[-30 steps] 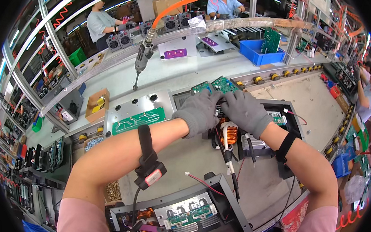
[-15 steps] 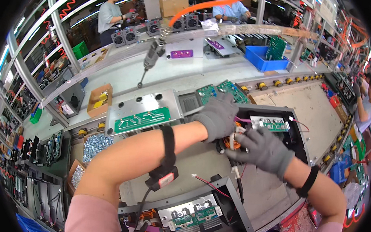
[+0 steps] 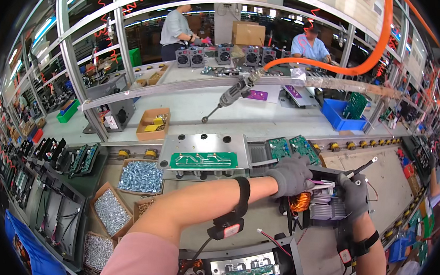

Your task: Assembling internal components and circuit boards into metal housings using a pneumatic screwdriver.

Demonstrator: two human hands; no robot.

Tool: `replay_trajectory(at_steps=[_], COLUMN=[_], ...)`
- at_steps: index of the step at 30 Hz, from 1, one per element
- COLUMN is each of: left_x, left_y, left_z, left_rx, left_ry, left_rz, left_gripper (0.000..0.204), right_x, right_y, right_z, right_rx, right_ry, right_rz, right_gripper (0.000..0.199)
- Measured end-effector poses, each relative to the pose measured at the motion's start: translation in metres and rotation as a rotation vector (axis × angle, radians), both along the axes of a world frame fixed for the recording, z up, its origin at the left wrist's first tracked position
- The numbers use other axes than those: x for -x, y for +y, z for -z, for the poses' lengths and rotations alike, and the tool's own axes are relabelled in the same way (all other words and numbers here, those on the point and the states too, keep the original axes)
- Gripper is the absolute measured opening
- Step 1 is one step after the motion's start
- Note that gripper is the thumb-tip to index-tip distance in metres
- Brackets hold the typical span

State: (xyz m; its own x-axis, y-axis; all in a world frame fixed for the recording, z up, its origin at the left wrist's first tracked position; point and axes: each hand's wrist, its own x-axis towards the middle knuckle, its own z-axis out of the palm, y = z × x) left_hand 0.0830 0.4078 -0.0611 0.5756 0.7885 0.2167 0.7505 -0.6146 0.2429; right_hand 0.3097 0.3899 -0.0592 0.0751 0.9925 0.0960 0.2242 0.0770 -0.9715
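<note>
Item: open black metal housing [image 3: 324, 172], right of centre on the bench, under your two hands; beyond the near unit. Contents vis.: round orange copper-wound coil [image 3: 300, 202]; silver finned metal heat sink [image 3: 326, 209], just right of coil; thin pale and purple leads [image 3: 322, 183].

Loose end: thick blk. cable w/ metal ring lug [image 3: 363, 166], angled up beside your R hand.

L hand [image 3: 293, 176]: grey glove, fingers bent, partly closed, tips at the leads by the coil. Can't tell if you grip one.

R hand [image 3: 353, 195]: grey glove, fingers curled by the cable's lower part, prob. pinching it; firmness of hold can't be told.

Handling (est.): housing w/ coil & sink prob. heavy, stiff; take it by opp. outer walls, both hands, never by wiring. Cable prob. springy but bendable; hold on the sleeve just behind lug, so it turns w/o twisting. Coil windings: prob. scratch-prone, keep lug off. Sink fins: rigid, edges may snag glove. Thin leads: light, soft, fragile at joints; pinch near ends, don't tug. Gloved grip on smooth sleeve may slip.
</note>
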Motion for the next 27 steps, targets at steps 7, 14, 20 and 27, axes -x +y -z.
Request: replay_trajectory(at_steps=[7, 14, 20, 27], left_x=[-0.015, 0.004, 0.100, 0.253], left_y=[-0.013, -0.046, -0.112, -0.181], left_z=[-0.014, -0.044, -0.134, -0.158], left_rx=[0.018, 0.072, -0.180, -0.260], left_ry=[0.091, 0.245, -0.266, -0.460], left_rz=[0.030, -0.039, -0.140, -0.358], left_gripper=[0.034, 0.050, 0.052, 0.031], right_x=[0.042, 0.065, -0.159, -0.226], right_y=[0.058, -0.092, -0.211, -0.310], right_z=[-0.023, -0.102, -0.020, 0.131], right_rx=[-0.165, -0.615, -0.910, 0.134], right_ry=[-0.453, -0.666, -0.981, -1.879], right_rz=[0.108, -0.218, 0.589, 0.693], right_gripper=[0.016, 0.056, 0.030, 0.064])
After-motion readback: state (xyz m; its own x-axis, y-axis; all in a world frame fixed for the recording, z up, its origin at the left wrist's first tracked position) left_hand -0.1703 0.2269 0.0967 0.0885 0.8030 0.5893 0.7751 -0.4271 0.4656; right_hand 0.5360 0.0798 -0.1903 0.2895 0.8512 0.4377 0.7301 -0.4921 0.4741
